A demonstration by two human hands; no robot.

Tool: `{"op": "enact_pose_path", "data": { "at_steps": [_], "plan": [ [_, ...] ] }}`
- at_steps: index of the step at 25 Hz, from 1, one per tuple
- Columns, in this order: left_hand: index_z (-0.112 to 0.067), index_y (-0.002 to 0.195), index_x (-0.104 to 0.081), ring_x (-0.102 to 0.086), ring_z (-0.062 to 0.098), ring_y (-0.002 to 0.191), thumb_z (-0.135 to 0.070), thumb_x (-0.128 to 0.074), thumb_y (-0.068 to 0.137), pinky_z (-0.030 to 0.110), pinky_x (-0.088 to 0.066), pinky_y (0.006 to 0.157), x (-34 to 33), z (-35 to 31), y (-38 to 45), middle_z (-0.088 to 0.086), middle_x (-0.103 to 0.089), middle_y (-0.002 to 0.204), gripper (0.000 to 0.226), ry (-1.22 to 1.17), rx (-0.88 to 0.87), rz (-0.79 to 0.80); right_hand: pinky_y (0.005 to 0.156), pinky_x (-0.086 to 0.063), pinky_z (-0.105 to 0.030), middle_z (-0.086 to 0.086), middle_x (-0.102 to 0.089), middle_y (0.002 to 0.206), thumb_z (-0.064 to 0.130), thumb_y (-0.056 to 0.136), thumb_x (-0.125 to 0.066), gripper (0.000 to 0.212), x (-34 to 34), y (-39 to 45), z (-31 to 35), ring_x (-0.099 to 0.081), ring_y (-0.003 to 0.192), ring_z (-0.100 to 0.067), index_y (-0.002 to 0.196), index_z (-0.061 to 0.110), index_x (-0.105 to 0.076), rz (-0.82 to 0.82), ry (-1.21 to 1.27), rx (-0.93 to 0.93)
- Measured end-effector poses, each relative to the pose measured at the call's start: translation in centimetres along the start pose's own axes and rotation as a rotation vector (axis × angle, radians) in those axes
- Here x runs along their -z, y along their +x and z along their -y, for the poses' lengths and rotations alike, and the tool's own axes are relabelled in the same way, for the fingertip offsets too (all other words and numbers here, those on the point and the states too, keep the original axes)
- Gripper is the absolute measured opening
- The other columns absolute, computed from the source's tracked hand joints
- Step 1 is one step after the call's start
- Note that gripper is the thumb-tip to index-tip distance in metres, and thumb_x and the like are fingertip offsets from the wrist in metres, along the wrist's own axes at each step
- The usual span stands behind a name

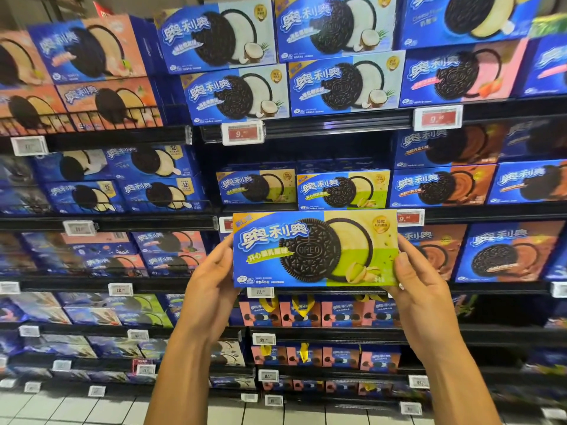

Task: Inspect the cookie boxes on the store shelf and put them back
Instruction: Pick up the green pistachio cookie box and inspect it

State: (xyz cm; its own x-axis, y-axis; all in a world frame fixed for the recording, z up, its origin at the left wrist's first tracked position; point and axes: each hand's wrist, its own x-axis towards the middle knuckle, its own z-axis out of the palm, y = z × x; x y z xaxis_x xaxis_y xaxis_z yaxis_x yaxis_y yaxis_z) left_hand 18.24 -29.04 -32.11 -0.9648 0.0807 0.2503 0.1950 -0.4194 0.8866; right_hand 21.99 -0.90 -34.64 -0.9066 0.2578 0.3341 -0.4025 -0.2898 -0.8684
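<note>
I held the blue-and-green pistachio cardboard cookie box (pixel 315 248), left hand (pixel 211 286) and right hand (pixel 420 289) clamped on its ends, below its matching shelf boxes (pixel 343 189), inspecting, not yet returned.

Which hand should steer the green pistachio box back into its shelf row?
Probably left. The left hand holds the pistachio box on the side below the set-back box, which leaves room in front. The right hand supports.
</note>
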Motion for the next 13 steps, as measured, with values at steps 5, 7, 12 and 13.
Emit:
{"op": "enact_pose_path", "data": {
  "at_steps": [5, 7, 12, 13],
  "plan": [
    [-0.012, 0.127, -0.064, -0.069, 0.021, 0.104, -0.018, -0.047, 0.097, 0.032, -0.059, 0.078, 0.51, 0.11, -0.01, 0.01, -0.068, 0.127, 0.035, -0.003, 0.072, 0.024, 0.085, -0.059, -0.028, -0.005, -0.07, 0.129, 0.035, 0.096, -0.054, 0.035, 0.16, 0.19, 0.81, -0.068, 0.114, -0.019, 0.127, 0.026, -0.069, 0.039, 0.074, -0.033],
    [-0.013, 0.121, -0.068, -0.069, 0.022, 0.101, -0.02, -0.05, 0.095, 0.034, -0.06, 0.073, 0.67, 0.21, 0.13, 0.011, -0.069, 0.125, 0.032, -0.008, 0.087, -0.003, 0.082, -0.06, -0.031, -0.007, -0.069, 0.13, 0.03, 0.096, -0.051, 0.036, 0.36, 0.33, 0.97, -0.069, 0.111, -0.021, 0.127, 0.021, -0.069, 0.043, 0.124, -0.074],
    [-0.023, 0.13, -0.062, -0.069, 0.022, 0.108, -0.027, -0.051, 0.095, 0.037, -0.061, 0.076, 0.56, 0.49, 0.36, 0.007, -0.066, 0.131, 0.037, -0.144, 0.153, 0.016, 0.076, -0.062, -0.03, -0.011, -0.073, 0.119, 0.025, 0.094, -0.056, 0.041, 0.26, 0.49, 0.69, -0.073, 0.097, -0.021, 0.132, 0.01, -0.062, 0.015, 0.17, -0.151],
    [-0.023, 0.128, -0.064, -0.07, 0.024, 0.106, -0.031, -0.051, 0.095, 0.039, -0.061, 0.076, 0.47, 0.58, 0.43, 0.009, -0.067, 0.13, 0.037, -0.139, 0.178, 0.005, 0.075, -0.062, -0.03, -0.011, -0.074, 0.118, 0.027, 0.094, -0.056, 0.041, 0.09, 0.49, 0.66, -0.074, 0.093, -0.021, 0.13, 0.009, -0.063, 0.009, 0.154, -0.158]
  ]
}}
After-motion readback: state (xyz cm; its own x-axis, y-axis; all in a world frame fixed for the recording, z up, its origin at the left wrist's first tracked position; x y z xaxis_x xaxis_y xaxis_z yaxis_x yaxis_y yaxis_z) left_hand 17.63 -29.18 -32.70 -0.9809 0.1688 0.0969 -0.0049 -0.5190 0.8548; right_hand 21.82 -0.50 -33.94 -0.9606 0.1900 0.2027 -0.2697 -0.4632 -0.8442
